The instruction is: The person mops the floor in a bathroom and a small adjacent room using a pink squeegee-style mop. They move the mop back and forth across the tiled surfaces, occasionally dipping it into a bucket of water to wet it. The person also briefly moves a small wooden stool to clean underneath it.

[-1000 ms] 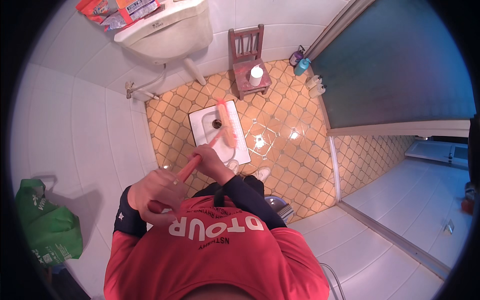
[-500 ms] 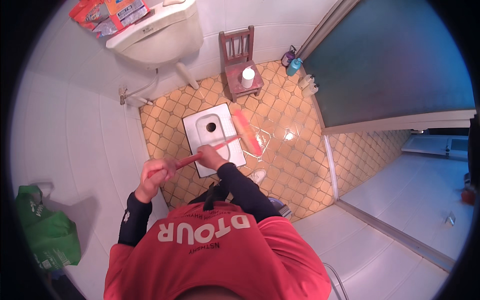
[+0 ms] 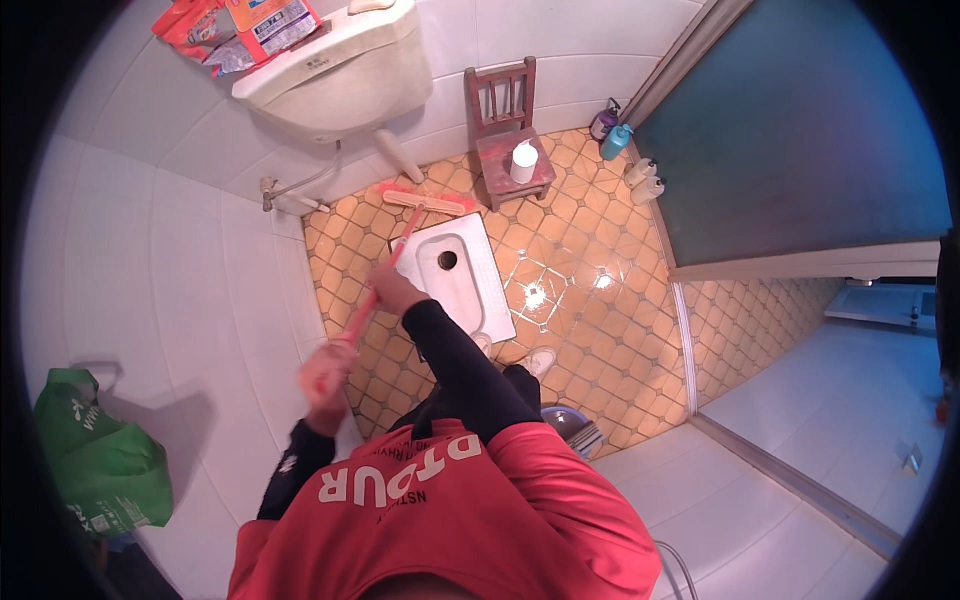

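A push broom with a pink handle and pink bristles runs diagonally away from me. Its head lies crosswise on the tiled floor behind the white squat toilet, below the cistern. My left hand is wrapped round the upper end of the handle, near the left wall. Further down the shaft, my right hand also grips it, beside the toilet's left edge. The shaft passes over the toilet's far left corner.
A small wooden chair bearing a white roll stands at the back wall. Several bottles line the glass partition. The cistern hangs at the back left; a green bag hangs left. A basin sits near my feet.
The broom head has swung from the toilet's right side to behind it on the left. My right hand moved left and slightly away; my left hand came a little nearer my body.
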Available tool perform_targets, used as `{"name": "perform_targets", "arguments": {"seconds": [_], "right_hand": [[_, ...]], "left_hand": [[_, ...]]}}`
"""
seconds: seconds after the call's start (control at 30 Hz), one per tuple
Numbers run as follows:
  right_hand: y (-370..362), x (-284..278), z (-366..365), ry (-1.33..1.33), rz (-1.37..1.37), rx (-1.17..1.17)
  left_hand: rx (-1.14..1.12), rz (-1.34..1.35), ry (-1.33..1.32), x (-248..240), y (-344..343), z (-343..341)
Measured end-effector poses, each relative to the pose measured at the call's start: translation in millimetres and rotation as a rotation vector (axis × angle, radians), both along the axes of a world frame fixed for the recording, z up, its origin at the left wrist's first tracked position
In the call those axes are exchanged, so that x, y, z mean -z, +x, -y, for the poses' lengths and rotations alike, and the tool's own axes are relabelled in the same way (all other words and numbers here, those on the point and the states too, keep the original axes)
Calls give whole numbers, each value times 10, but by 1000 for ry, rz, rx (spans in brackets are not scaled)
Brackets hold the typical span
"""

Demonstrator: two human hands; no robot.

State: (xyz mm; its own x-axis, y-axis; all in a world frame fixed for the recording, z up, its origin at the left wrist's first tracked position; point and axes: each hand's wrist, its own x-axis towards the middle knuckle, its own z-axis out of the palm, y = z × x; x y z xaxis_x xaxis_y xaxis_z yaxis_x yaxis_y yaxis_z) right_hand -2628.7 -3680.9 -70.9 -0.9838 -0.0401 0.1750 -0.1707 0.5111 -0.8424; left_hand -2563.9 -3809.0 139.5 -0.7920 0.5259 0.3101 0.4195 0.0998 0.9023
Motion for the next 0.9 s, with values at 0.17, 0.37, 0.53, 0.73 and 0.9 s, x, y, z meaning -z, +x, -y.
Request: {"name": "perform_targets", "arguments": {"seconds": [0.17, 0.37, 0.53, 0.73, 0.9], "right_hand": [[349, 428, -136, -106, 169, -32], [435, -185, -151, -173, 62, -49], [645, -806, -390, 7, 149, -169], [1188, -1493, -784, 241, 134, 73], [1698, -948, -1291, 228, 344, 510]], "left_hand": [[93, -5, -238, 40, 189, -329], [108, 94, -58, -405, 20, -265], [118, 235, 62, -722, -112, -255], [557, 388, 291, -1076, -237, -427], [696, 382, 55, -346, -87, -843]]}}
